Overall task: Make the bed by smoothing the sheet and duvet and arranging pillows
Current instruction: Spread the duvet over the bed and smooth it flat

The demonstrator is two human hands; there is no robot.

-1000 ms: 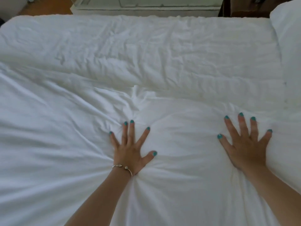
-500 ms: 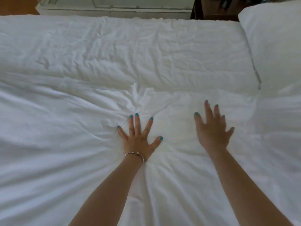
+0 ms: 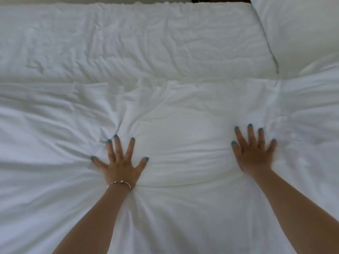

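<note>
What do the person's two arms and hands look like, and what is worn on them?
Both arms are bare, with no sleeves in view. The nails of the left hand and the right hand are painted teal. The left wrist carries a thin open metal bracelet with small knobs at its ends. No ring or watch shows on either hand; the right hand is slightly blurred.

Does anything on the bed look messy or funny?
Yes, wrinkles. The duvet bunches into creases beside the left hand, and the sheet beyond it is crumpled all over. The right hand presses flat on a smoother patch. The pillow looks fine. Nothing is spilled or torn.
</note>
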